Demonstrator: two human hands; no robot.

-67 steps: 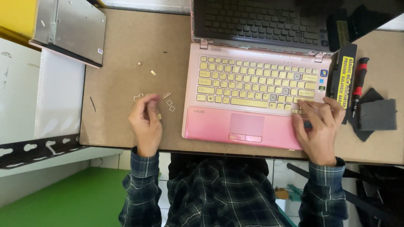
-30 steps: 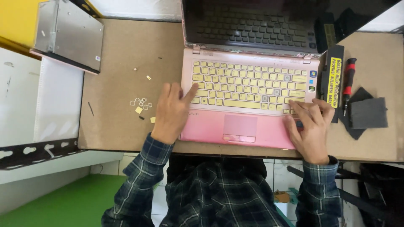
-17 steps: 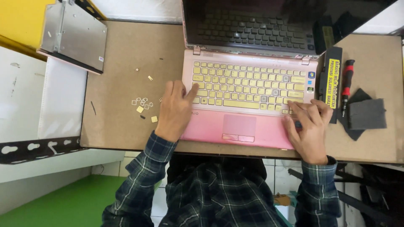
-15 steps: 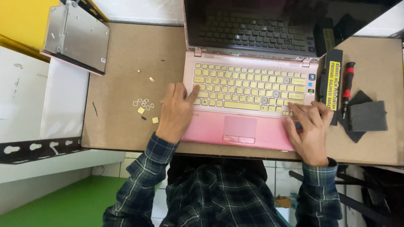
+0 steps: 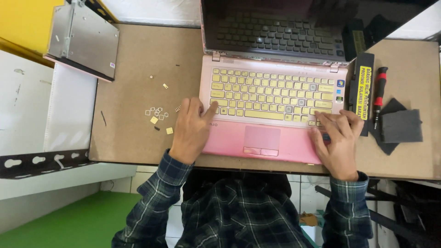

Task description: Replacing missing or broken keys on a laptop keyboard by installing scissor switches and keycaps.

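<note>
Two hands rest spread on an open pink laptop on the brown table: the left hand flat at the keyboard's lower left corner, the right hand fingers curled on the lower right keys. Loose yellow keycaps lie just left; a black bar with a yellow label sits right.

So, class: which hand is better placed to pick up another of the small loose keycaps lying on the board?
Left. The left hand rests at the laptop's left edge, beside the keycaps; the right hand is at the far corner.
</note>
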